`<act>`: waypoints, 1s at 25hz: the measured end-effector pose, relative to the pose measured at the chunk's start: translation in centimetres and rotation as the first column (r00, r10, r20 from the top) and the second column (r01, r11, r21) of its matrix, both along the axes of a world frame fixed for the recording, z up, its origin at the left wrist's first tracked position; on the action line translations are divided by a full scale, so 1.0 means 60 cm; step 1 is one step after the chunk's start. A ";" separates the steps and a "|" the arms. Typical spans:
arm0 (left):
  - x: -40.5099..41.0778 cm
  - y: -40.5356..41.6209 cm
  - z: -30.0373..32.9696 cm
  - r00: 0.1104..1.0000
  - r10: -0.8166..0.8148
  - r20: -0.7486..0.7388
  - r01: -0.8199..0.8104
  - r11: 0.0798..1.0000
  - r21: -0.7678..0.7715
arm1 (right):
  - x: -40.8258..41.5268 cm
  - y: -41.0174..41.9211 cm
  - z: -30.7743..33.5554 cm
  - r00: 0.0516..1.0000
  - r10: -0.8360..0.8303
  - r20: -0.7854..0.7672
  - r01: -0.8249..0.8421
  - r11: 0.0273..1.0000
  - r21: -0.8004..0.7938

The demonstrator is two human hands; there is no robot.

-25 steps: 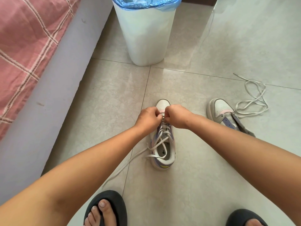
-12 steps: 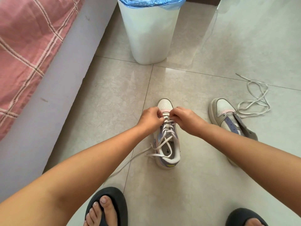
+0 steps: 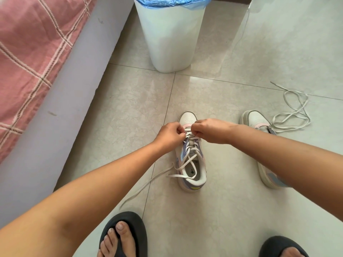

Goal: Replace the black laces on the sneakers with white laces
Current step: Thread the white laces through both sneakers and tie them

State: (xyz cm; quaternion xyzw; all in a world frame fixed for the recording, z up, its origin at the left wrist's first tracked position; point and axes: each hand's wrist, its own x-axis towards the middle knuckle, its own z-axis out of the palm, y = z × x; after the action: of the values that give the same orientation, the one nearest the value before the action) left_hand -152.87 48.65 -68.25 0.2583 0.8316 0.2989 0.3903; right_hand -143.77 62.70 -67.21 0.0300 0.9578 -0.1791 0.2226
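Near the floor's centre, both hands, left hand (image 3: 171, 135) and right hand (image 3: 209, 130), pinch the white lace (image 3: 189, 154) at the sneaker (image 3: 191, 164) toe end, probably to tighten the crossings; the second sneaker (image 3: 259, 123) waits at three o'clock.

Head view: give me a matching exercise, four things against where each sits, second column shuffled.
1. laced sneaker
2. loose lace
3. bin
4. second sneaker

a. top centre, on the floor
b. on the tiles at far right
c. partly under the right forearm
d. under both hands, left hand, right hand

Pairs: 1-d, 2-b, 3-a, 4-c
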 end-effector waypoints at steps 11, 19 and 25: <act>0.024 -0.033 -0.012 0.996 0.049 -0.076 -0.048 0.999 0.008 | 0.042 -0.061 -0.040 0.761 -0.638 -0.114 0.565 0.740 -0.366; 0.019 -0.032 -0.007 0.998 0.026 -0.055 -0.027 1.000 -0.017 | 0.024 -0.007 -0.032 0.995 0.041 -0.087 -0.032 0.995 0.099; 0.023 -0.036 -0.009 0.999 0.033 -0.032 -0.033 0.999 0.006 | 0.028 -0.107 -0.054 0.584 -0.807 -0.090 0.761 0.583 -0.284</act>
State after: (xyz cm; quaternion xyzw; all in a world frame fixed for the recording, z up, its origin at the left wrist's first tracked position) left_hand -151.50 46.51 -68.76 0.2503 0.8412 0.3035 0.3711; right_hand -142.07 56.29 -70.48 0.4088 0.8370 -0.3634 0.0198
